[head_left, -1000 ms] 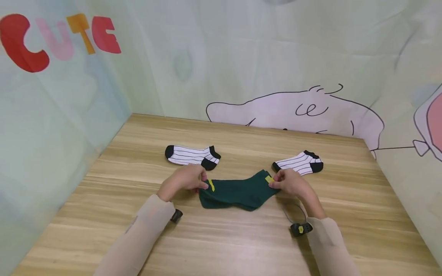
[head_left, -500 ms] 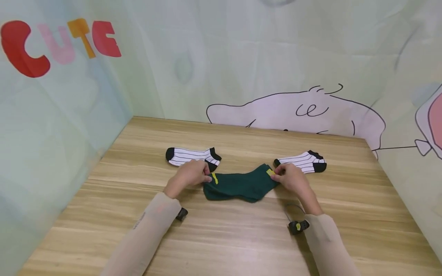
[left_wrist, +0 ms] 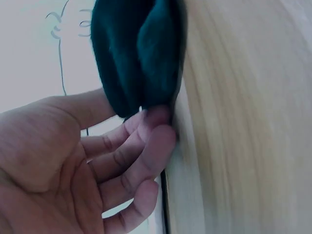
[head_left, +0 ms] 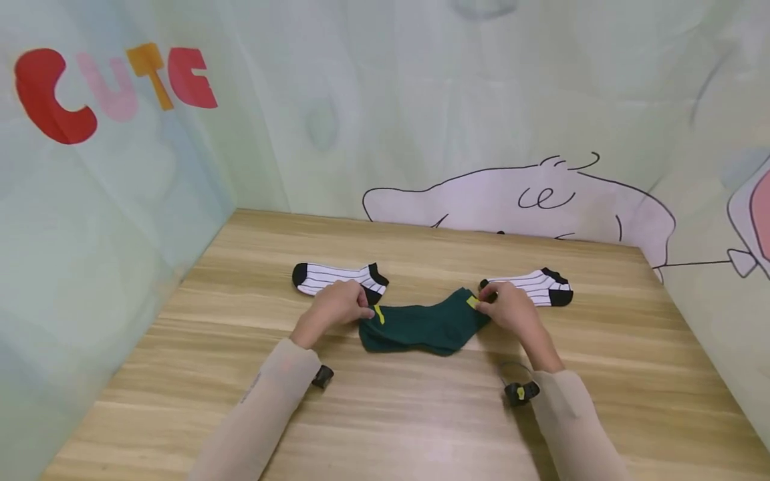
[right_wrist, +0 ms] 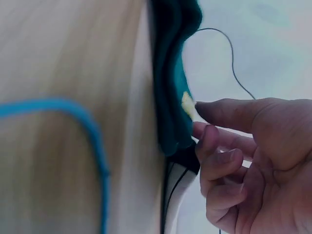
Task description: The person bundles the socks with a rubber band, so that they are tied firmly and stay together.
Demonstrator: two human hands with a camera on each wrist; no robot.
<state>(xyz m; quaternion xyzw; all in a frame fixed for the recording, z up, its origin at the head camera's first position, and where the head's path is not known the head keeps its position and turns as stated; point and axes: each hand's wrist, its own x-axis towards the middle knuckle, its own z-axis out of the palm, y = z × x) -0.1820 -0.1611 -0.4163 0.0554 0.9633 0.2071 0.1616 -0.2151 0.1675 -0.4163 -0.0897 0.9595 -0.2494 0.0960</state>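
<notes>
Nearest: two beige sleeves [head_left: 265,407], small black device [head_left: 323,376] at left wrist, another black device [head_left: 521,393] with yellow mark at right. Curved blue cord [right_wrist: 73,106] shows in right wrist view.

Next, both hands over the pale wood-grain table [head_left: 391,427]. Left hand [head_left: 337,304] narrow, thumb and fingers pinching one end of a dark green, soft fabric sock [head_left: 421,329], beside its yellow strip [head_left: 379,314]. Right hand [head_left: 511,308] also narrow, thumb and forefinger pinching the other end at a yellow patch [head_left: 473,302]. Sock spans between the hands, mid-table; layered, looks like more than one thickness.

Just beyond: white ankle sock with black stripes, toe and heel [head_left: 331,276], partly behind left hand; matching striped sock [head_left: 532,287] behind right hand. Contact with hands: can't tell.

Far: pale printed fabric wall [head_left: 409,113], white cartoon figure [head_left: 481,197], colourful "CUTE" lettering [head_left: 81,127].
</notes>
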